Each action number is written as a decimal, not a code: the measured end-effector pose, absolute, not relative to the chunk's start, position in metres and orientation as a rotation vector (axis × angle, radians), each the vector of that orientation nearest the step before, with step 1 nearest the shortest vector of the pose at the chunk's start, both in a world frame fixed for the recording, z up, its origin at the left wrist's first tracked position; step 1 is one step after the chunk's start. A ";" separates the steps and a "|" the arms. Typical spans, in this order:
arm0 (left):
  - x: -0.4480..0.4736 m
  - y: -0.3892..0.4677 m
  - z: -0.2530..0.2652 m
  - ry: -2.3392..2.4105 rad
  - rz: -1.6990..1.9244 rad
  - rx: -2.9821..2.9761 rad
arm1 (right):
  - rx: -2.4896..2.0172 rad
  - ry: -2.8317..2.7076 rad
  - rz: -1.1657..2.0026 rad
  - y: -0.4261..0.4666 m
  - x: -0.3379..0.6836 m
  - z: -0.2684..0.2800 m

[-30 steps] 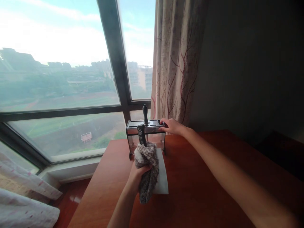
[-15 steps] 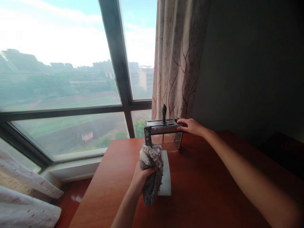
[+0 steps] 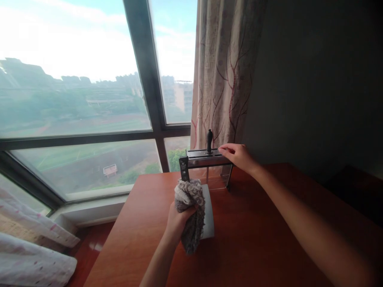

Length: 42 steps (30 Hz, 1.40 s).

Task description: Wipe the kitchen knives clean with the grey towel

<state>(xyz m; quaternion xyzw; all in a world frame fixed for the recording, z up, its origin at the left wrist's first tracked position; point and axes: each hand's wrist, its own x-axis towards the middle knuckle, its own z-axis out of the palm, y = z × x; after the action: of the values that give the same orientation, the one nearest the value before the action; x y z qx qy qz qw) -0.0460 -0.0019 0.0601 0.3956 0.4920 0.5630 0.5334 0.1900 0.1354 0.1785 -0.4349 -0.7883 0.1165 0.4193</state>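
Within left grip (image 3: 177, 222), bunched cloth (image 3: 196, 224)

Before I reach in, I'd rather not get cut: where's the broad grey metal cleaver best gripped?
Probably its black handle, from above: it stands bare above the fuzzy grey cloth in the left hand, with the broad blade lower.

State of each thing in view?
Broad, black-handled metal cleaver: handle up, blade partly covered
Shaggy grey cloth: bunched, gripped in left hand
Clear, metal-topped rack: standing, right hand at its top
Ridged black handle: upright above rack
Beige patterned curtain: drawn aside
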 end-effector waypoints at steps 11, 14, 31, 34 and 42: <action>-0.037 -0.002 0.055 1.165 1.367 1.091 | -1.283 -2.170 0.348 0.067 0.074 0.185; -0.033 -0.003 0.056 1.171 1.389 1.149 | -1.461 -2.185 0.234 0.059 0.068 0.184; -0.031 0.004 0.043 1.196 1.349 0.951 | -0.822 -1.760 -0.280 0.161 0.115 0.336; -0.032 0.002 0.043 1.184 1.362 0.807 | -0.855 -1.798 -0.327 0.164 0.105 0.345; -0.031 0.001 0.047 1.166 1.383 0.677 | -0.883 -1.897 -0.315 0.154 0.088 0.338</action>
<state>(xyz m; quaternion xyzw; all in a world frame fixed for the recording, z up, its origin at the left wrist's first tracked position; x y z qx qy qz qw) -0.0306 0.0011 0.0474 0.2881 0.4966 0.5890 0.5687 0.0882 0.1540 0.3376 -0.3637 -0.7811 -0.1298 0.4907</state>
